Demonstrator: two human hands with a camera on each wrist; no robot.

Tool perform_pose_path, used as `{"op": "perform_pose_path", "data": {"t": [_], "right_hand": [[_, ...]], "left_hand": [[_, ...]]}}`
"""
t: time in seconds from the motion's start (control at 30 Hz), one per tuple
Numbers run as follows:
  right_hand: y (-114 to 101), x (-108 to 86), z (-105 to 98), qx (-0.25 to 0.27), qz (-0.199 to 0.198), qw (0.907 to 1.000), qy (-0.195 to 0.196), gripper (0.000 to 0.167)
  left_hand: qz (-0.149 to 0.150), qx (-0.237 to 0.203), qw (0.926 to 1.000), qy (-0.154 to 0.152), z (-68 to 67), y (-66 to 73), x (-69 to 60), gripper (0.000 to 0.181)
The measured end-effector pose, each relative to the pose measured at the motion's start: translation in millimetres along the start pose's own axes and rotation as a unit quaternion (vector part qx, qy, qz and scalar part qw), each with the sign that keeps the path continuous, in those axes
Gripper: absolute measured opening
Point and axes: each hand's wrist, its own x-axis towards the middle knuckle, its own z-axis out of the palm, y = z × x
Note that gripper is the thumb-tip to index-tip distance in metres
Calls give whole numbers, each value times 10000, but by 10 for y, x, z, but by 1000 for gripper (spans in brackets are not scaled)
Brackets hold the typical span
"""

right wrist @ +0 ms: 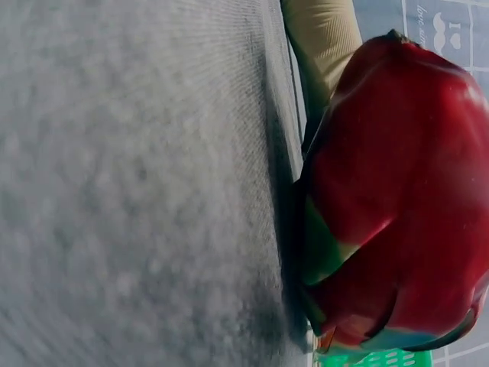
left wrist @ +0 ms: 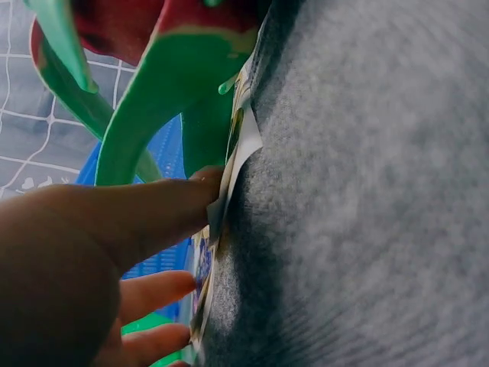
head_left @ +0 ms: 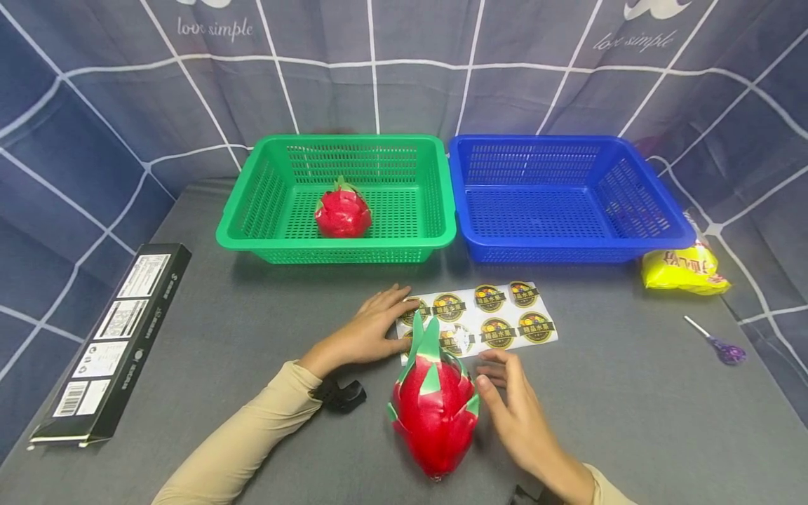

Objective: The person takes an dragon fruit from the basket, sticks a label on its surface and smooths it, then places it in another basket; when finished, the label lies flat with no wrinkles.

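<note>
Dragon fruit (head_left: 435,414), sticker sheet (head_left: 472,315) at its one o'clock: left hand (head_left: 372,330), fingers outstretched, should press that flat; right hand (head_left: 519,417), fingers loose, unclenched, could steady the fruit.

A glossy red dragon fruit (head_left: 434,421) with green scales lies on the table (head_left: 631,393), leafy end pointing far, just left of the right hand (head_left: 520,414). Beyond it, a white sheet of round black-and-gold stickers (head_left: 470,319) curls up slightly at the left hand (head_left: 366,333); one pale patch may be glare.
</note>
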Motion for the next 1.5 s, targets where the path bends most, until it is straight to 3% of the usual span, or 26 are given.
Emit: {"op": "perform_pose_path", "data": {"t": [0.4, 0.57, 0.77, 0.93, 1.1, 1.27, 1.5], "right_hand": [[102, 305, -116, -91, -262, 9979, 581, 33], [192, 550, -168, -449, -352, 9962, 661, 45], [269, 883, -259, -829, -86, 9935, 777, 54], [290, 1055, -301, -1219, 126, 9909, 565, 58], [339, 1145, -310, -1649, 531, 9849, -36, 65], [379, 1172, -309, -1619, 745, 9830, -441, 68], [388, 1194, -304, -1208, 653, 9898, -386, 62]], "left_hand": [[142, 90, 9997, -176, -2, -20, -23, 63], [103, 61, 9996, -262, 1, -26, -28, 64], [123, 46, 9995, -292, 12, -28, -14, 63], [127, -17, 9996, -270, 8, -36, -10, 64], [131, -23, 9995, -272, 0, -42, -6, 64], [136, -34, 9996, -244, -17, -41, -13, 64], [161, 7, 9996, -223, -26, -49, -14, 64]]}}
